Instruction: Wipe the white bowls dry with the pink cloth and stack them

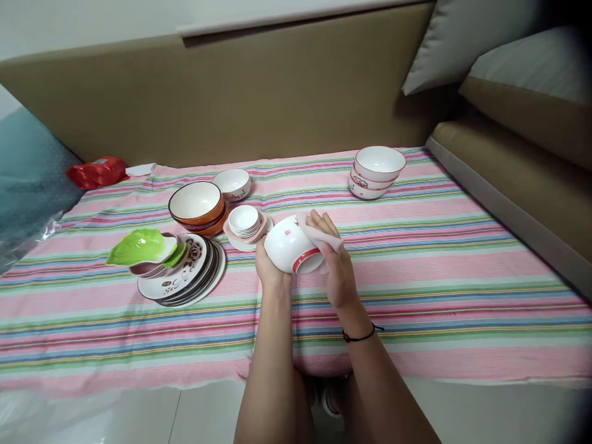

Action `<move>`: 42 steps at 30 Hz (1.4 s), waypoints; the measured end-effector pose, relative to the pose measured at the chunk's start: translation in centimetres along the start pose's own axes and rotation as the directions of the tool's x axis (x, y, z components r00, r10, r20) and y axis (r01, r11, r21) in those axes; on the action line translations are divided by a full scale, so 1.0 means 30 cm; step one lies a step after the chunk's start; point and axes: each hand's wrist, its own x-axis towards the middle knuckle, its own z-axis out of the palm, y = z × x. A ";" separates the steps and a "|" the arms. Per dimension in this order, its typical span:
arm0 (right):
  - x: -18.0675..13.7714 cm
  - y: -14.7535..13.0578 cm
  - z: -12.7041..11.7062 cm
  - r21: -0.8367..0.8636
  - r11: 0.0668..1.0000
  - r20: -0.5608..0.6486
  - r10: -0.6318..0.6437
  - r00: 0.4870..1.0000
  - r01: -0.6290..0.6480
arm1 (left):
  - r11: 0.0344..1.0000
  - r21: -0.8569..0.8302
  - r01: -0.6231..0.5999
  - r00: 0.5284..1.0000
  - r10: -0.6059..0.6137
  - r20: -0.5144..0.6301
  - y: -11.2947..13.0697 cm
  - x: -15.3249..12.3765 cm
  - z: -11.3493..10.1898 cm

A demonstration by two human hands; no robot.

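A white bowl (283, 245) with a red foot ring and small red marks is tilted on its side above the striped cloth. My left hand (272, 266) grips it from the left, with the fingers mostly hidden behind the bowl. On its right side, my right hand (340, 271) presses a pale pinkish-white cloth (324, 236) against the outer wall, the thumb over the cloth. Just left of my left hand stands a stack of small white dishes (244, 220) on a pink-rimmed dish and a plate.
Three stacked red-rimmed bowls (380, 161) stand at the back right. To the left are orange bowls (197, 206), a white bowl (234, 183), stacked plates (161, 287) and a green leaf-shaped dish (143, 246). A red bundle (99, 172) lies far left. Sofa cushions (531, 92) border the right.
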 end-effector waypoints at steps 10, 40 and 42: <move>-0.019 -0.034 0.004 -0.193 0.939 0.194 -0.247 0.949 0.283 | 0.985 -0.125 0.119 0.993 -0.116 0.032 0.007 0.008 -0.027; -0.025 -0.052 0.052 0.218 0.889 -0.362 0.457 0.812 -0.403 | 0.983 -0.096 -0.154 0.985 0.145 -0.088 0.026 0.014 -0.011; -0.030 -0.047 0.048 0.222 0.840 -0.389 0.542 0.745 -0.496 | 0.981 -0.098 -0.168 0.982 0.158 -0.103 0.028 0.012 -0.013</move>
